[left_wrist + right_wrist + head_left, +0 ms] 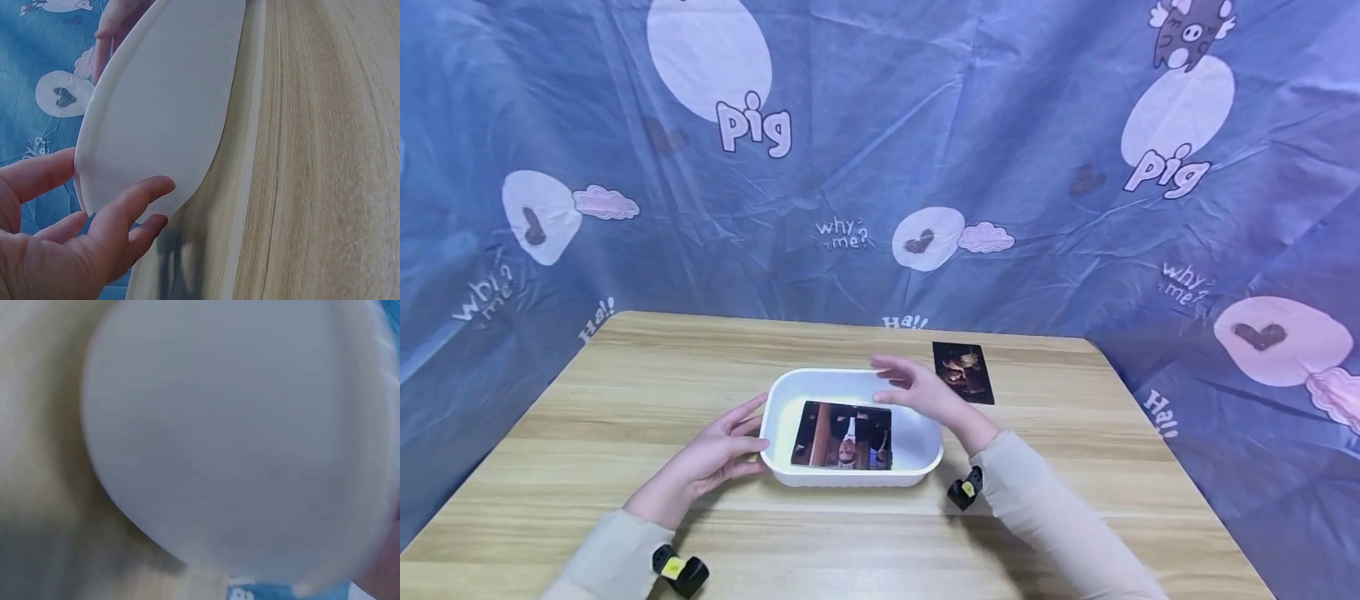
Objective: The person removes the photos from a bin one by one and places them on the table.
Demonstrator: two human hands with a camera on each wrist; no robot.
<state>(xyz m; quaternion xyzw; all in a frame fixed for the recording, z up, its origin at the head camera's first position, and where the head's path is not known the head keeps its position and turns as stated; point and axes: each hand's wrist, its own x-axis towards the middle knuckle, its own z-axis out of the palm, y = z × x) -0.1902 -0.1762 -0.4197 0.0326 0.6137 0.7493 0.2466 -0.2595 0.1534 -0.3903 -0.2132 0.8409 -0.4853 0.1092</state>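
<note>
A white plastic container (pixel 850 479) stands on the table in the head view, with a photo card (pixel 842 437) lying inside on other cards or alone; I cannot tell. My left hand (pixel 722 454) holds the container's left end, its thumb and fingers spread round the outer wall; the left wrist view shows this hand (pixel 69 244) against the white side (pixel 162 106). Over the right back part of the container hovers my right hand (pixel 921 392), fingers loosely bent and nothing visible in them. The right wrist view is blurred and mostly filled by the container's wall (pixel 219 437).
Behind my right hand, a dark picture card (pixel 966 375) lies flat on the wooden table (pixel 647 375). A blue printed cloth (pixel 850 167) hangs around the table's back and sides. Small black devices sit on both wrists.
</note>
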